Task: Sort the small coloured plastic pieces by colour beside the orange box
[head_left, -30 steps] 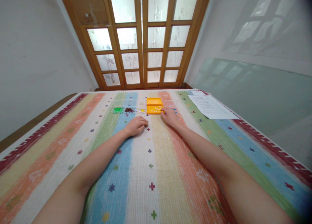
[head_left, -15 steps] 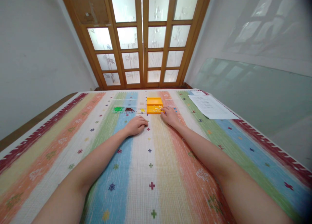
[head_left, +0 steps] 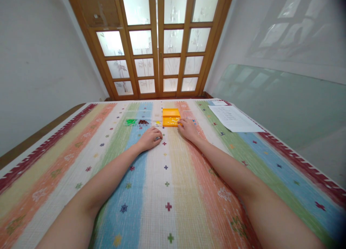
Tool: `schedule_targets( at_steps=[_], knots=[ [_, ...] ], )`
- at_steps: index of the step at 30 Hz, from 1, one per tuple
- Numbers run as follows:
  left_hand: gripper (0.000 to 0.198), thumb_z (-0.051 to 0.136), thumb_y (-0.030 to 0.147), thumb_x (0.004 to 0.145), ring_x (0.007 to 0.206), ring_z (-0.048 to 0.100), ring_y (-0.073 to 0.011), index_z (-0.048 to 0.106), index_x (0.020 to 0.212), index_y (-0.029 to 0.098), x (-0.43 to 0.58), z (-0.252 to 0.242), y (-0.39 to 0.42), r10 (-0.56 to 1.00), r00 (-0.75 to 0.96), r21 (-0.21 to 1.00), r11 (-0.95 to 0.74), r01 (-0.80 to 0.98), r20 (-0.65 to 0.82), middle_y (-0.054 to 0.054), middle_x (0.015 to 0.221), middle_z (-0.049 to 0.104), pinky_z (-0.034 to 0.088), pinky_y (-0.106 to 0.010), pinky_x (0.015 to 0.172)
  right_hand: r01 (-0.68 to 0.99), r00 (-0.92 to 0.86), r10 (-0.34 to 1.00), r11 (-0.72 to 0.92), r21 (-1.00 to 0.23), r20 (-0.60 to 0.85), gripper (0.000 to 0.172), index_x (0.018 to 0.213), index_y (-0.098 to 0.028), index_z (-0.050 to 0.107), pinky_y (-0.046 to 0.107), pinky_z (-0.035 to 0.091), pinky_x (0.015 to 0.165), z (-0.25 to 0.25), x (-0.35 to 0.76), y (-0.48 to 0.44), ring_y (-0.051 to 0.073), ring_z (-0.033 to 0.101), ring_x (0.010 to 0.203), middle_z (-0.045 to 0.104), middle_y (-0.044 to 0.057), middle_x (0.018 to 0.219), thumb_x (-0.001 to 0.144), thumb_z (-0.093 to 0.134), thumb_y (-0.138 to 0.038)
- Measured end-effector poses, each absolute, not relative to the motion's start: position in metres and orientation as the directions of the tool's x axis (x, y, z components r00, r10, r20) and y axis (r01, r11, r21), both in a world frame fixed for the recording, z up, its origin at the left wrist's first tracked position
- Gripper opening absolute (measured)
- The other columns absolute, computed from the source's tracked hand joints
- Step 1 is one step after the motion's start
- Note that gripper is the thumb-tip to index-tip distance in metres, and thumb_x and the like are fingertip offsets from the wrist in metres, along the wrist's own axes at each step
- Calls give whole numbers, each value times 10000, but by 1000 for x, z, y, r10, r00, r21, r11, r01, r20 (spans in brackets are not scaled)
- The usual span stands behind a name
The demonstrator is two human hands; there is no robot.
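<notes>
An open orange box (head_left: 171, 113) lies on the far part of the table, with small white pieces (head_left: 174, 121) scattered in its front half. My right hand (head_left: 188, 129) is at the box's right front corner, fingers bent and closed at the tips; whatever they pinch is too small to make out. Lower and to the left, my left hand (head_left: 150, 138) rests on the cloth with curled fingers, and what is between them is hidden. Beyond it, a clear tray holds green pieces (head_left: 131, 121), dark red-brown pieces (head_left: 143, 122) and a few yellow pieces (head_left: 158, 123).
Small blue pieces (head_left: 194, 121) lie in a clear container just right of my right hand. Printed paper sheets (head_left: 234, 118) lie at the far right of the table. A striped tablecloth (head_left: 186, 191) covers the table, and a wooden glass-paned door (head_left: 160, 57) stands behind it.
My left hand has shifted slightly left, and its fingertips have moved a little. The right hand stays at the orange box's corner with hardly any motion.
</notes>
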State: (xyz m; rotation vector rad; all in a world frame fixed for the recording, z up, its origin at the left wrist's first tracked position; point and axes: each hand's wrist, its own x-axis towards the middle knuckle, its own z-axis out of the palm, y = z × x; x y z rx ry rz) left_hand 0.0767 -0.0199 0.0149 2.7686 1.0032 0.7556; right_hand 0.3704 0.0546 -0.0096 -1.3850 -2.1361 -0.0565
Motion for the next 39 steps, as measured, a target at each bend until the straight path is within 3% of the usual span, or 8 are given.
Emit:
schedule_targets(
  at_steps=[5,10,16,21,25,28,31,39],
  knots=[
    [114,620,235,922,984,646,-232,713,986,221,74,12,-16,706,551,306,-698,648,445,-62,997,735,505,-413,949,843,-303,817,470,-262,492,294,1167,-193,773,412,441,1078,-9,369,53,265,628,1178,717,115,1283,1001,533,-235],
    [113,587,230,910,767,618,-178,662,993,216,62,11,-7,832,320,507,-536,675,454,-19,867,700,491,-320,759,834,-303,809,481,-270,504,283,1155,-199,775,417,443,1084,-8,369,52,264,629,1181,718,109,1278,993,544,-227],
    [112,571,266,935,788,623,-184,658,979,211,27,9,17,877,-47,697,-346,628,478,-27,871,683,504,-308,777,811,-332,786,520,-268,522,261,1136,-199,780,430,445,1086,-3,368,48,274,625,1191,711,118,1291,995,564,-242],
    [157,581,284,925,800,642,-188,675,1012,194,-11,1,39,828,-330,819,-241,520,454,-35,895,690,543,-304,772,700,-523,714,671,-243,466,249,1135,-207,775,415,464,1037,11,356,31,264,641,1129,742,111,1188,1025,559,-266],
    [279,550,269,948,737,656,-173,683,1167,158,-31,-6,49,815,-473,905,-140,401,336,-57,957,741,557,-296,746,586,-676,626,776,-232,388,263,1142,-241,776,414,470,1036,24,336,9,249,655,1105,760,82,1128,1055,532,-286],
    [411,554,255,960,694,654,-160,634,1352,160,-33,-9,50,831,-475,916,-97,389,289,-71,1051,774,566,-314,780,455,-761,519,855,-250,389,277,1214,-257,766,425,466,1081,28,321,-4,247,648,1179,745,80,1237,1056,540,-282],
    [444,536,260,983,700,662,-160,612,1413,175,-27,-9,46,861,-406,886,-102,452,307,-83,1149,775,572,-334,814,382,-810,451,890,-248,375,324,1322,-269,728,435,462,1119,24,312,-10,243,620,1265,705,82,1352,1050,552,-254],
    [284,529,235,988,895,690,-206,755,1155,195,8,-4,27,900,-58,671,-278,688,432,-66,1143,772,548,-361,927,358,-843,403,915,-187,355,397,1386,-195,697,472,459,1148,4,311,-1,264,614,1314,682,135,1406,1018,558,-141]
  ],
)
